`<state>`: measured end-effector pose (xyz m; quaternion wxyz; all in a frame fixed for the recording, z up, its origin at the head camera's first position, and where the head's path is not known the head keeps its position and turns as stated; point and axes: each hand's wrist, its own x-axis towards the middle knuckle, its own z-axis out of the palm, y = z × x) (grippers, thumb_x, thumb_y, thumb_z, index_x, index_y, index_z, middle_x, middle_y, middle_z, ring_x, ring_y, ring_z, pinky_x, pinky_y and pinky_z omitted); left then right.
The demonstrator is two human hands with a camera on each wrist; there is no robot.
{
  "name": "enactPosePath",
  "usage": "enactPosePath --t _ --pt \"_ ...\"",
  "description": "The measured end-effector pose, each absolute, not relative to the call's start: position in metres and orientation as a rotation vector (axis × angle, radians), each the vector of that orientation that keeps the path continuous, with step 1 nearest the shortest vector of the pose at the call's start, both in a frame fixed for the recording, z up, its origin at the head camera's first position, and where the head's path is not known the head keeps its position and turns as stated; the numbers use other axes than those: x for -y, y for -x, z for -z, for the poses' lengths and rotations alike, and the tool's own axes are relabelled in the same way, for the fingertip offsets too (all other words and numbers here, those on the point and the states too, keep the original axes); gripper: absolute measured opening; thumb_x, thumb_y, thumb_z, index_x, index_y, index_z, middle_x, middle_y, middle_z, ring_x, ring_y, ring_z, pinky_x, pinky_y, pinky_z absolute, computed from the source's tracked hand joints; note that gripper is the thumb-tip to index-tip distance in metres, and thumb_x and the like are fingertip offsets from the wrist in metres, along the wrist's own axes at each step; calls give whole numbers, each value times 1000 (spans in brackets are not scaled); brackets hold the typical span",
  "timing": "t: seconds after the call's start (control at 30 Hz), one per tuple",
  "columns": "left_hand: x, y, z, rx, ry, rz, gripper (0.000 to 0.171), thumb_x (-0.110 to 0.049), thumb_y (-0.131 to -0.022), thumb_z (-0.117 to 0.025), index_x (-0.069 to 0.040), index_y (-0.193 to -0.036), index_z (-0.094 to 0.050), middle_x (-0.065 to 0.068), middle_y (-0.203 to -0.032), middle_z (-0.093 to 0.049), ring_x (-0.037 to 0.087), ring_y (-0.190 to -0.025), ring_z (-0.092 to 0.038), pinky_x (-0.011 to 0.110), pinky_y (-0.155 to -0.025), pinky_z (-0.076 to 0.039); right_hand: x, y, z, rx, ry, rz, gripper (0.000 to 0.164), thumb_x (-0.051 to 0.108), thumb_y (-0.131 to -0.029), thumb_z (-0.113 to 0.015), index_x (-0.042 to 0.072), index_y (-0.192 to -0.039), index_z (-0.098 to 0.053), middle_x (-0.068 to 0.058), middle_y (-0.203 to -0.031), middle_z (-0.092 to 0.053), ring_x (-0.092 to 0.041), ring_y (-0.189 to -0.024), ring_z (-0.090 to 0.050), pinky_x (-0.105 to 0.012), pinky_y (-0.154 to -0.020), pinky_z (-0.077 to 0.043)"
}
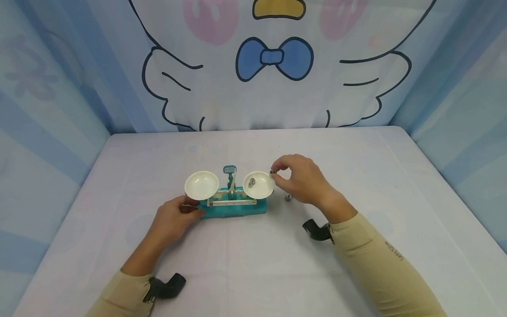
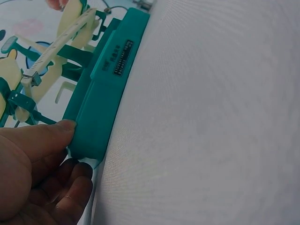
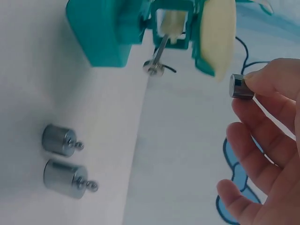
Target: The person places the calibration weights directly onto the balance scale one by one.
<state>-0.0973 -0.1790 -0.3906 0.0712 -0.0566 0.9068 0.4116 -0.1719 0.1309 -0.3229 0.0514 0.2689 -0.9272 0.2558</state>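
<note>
A teal balance scale [image 1: 233, 210] with two cream pans stands on the table. At its left end my left hand [image 1: 174, 219] grips the base, thumb on the near side and fingers curled about the end; the left wrist view shows the thumb against the teal base [image 2: 105, 93]. My right hand [image 1: 303, 178] pinches a small metal weight [image 3: 241, 87] between thumb and forefinger, beside the right pan's [image 1: 264, 190] rim. Inside that pan lie small metal weights [image 1: 251, 182]. The left pan [image 1: 201, 185] holds nothing visible.
Two knobbed metal weights, a smaller one [image 3: 58, 139] and a larger one [image 3: 65, 178], stand on the table right of the scale. A white cloth covers the table [image 1: 253, 273]. Printed fabric walls [image 1: 273, 101] enclose its back and sides.
</note>
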Motion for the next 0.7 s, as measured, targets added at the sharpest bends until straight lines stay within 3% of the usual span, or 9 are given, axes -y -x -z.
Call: enactPosePath --t 0.3,0.7 --pt "179 96 391 -2719 182 -1237 39 -21 -93 -71 1 -123 -63 19 -123 -65 36 -114 -61 53 -96 -48 -115 171 324 2764 -937 -742 16 15 -91 -70 6 -104 -73 -6 -103 -72 -24 -98 -62 -42 -88 -51" --pt "178 99 392 -2716 199 -1244 39 -20 -93 -71 1 -125 -61 18 -123 -65 36 -114 -61 52 -96 -49 -105 175 330 2732 -1008 -610 14 17 -90 -72 7 -100 -75 -4 -101 -74 -26 -98 -63 -46 -92 -49"
